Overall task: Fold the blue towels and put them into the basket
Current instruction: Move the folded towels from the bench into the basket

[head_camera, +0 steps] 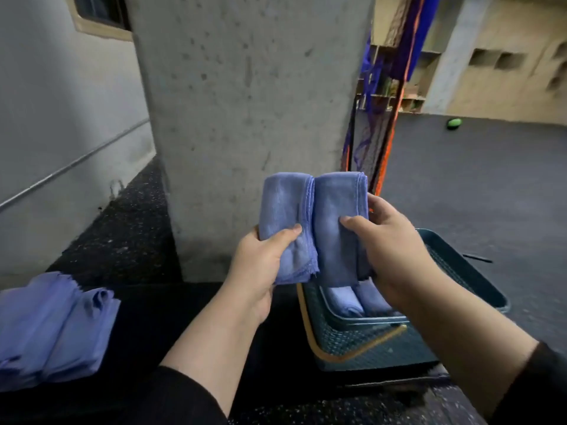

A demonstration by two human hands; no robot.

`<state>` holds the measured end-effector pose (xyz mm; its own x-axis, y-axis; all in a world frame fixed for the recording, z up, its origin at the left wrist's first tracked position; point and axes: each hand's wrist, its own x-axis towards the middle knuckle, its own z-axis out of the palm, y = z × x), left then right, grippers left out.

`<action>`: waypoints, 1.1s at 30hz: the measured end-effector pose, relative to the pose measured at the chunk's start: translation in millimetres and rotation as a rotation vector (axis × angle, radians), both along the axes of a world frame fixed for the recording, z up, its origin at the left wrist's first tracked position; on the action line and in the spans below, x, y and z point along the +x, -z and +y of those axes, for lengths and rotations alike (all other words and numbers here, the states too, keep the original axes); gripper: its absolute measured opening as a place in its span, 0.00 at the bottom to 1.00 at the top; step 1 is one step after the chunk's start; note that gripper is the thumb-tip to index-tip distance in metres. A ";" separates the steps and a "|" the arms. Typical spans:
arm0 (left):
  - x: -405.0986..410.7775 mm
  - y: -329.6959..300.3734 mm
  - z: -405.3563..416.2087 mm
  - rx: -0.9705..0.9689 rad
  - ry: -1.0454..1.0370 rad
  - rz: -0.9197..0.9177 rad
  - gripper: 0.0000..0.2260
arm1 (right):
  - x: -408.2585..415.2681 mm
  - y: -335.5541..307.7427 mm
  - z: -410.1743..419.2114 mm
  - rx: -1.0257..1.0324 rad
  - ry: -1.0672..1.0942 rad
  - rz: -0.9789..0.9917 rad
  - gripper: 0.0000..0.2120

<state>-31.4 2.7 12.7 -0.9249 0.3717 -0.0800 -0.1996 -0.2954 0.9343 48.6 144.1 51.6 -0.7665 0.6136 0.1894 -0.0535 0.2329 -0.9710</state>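
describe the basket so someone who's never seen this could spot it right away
Start at the big concrete pillar in the middle. Below its right corner, under the right hand, sits the basket: dark teal mesh with a tan handle, holding folded blue towels. Nothing else nearby is a container.

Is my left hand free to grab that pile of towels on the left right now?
Probably not yet: the left hand grips the folded towel together with the right hand. Nothing blocks the pile itself.
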 end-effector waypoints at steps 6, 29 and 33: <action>16.7 -1.5 60.8 -0.072 -0.041 0.112 0.08 | 58.0 -20.1 122.7 0.027 0.141 -0.076 0.11; 11.3 10.4 107.8 -0.225 0.080 0.168 0.12 | 7.1 73.5 207.6 0.966 0.111 -0.934 0.15; 16.9 13.1 123.8 -0.204 0.098 0.192 0.11 | 20.4 40.1 187.4 0.505 0.101 -0.392 0.16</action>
<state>-14.5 126.5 -0.3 -0.8906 0.4546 0.0107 -0.0316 -0.0855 0.9958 68.9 331.5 11.5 -0.7805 0.5951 0.1914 0.3292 0.6515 -0.6835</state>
